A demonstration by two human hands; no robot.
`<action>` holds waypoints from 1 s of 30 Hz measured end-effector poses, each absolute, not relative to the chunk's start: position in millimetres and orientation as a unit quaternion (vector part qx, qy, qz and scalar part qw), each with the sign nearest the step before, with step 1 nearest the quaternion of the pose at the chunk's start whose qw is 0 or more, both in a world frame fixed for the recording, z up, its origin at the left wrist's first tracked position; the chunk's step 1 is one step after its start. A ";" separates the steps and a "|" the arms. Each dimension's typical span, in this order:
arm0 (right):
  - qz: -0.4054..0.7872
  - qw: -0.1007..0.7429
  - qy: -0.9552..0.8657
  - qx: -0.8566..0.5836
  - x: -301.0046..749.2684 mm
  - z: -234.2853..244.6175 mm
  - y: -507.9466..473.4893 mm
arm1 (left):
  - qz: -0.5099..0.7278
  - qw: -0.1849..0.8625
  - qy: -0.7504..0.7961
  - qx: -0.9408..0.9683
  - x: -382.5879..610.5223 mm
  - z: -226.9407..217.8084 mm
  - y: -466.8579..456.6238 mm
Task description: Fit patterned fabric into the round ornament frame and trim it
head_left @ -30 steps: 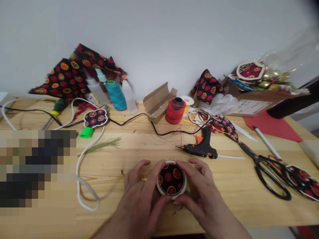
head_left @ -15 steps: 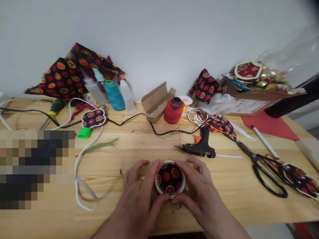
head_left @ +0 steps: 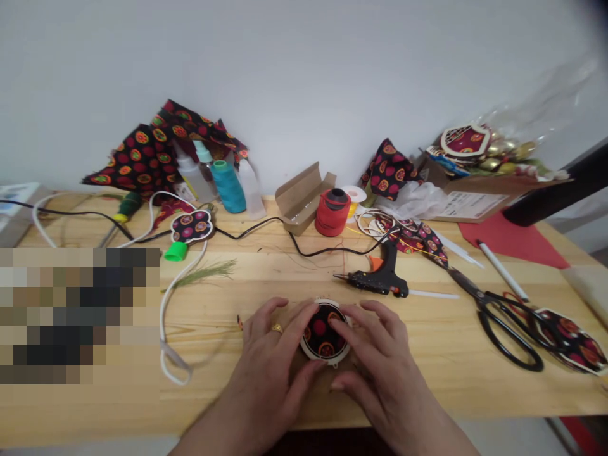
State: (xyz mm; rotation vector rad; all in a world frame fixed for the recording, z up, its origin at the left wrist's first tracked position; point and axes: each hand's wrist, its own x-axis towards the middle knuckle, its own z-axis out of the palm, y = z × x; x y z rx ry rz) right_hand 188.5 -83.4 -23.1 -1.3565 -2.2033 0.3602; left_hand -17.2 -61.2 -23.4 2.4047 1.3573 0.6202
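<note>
A round ornament (head_left: 319, 342) with a pale wooden rim and dark fruit-patterned fabric sits low in the middle of the head view, small tabs at its edge. My left hand (head_left: 273, 358), with a ring on it, is closed around its left side, index finger at the top and thumb at the bottom rim. My right hand (head_left: 387, 354) lies over the right side with fingers apart. Its index fingertip touches the fabric; its thumb is off the rim. Beyond the hands lies a black glue gun (head_left: 380, 278) with a white glue stick in its back.
Large black scissors (head_left: 489, 310) and a fabric-covered piece (head_left: 577, 342) lie right. Behind stand a red spool (head_left: 331, 212), an open small box (head_left: 304, 199), a teal thread cone (head_left: 229, 187) and bottles. Left are a flower-shaped piece (head_left: 191, 226), green cap (head_left: 175, 251) and white cord (head_left: 164, 316).
My right thumb has moved off the ornament's bottom rim, and my right index finger has shifted onto its fabric. The left hand keeps its hold. The view has shifted slightly.
</note>
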 end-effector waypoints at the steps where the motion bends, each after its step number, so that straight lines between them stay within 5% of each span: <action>1: 0.122 0.252 -0.823 -0.493 187.5 -22.5 -84.6 | 0.225 0.148 0.466 0.843 -17.9 -22.1 -60.9; 12: 0.099 0.206 -0.847 -0.481 180.9 -20.2 -80.6 | 0.239 0.125 0.437 0.858 -17.4 -11.9 -62.1; 30: 0.085 0.246 -0.837 -0.482 183.4 -20.0 -79.7 | 0.227 0.109 0.406 0.878 -17.3 -12.5 -64.6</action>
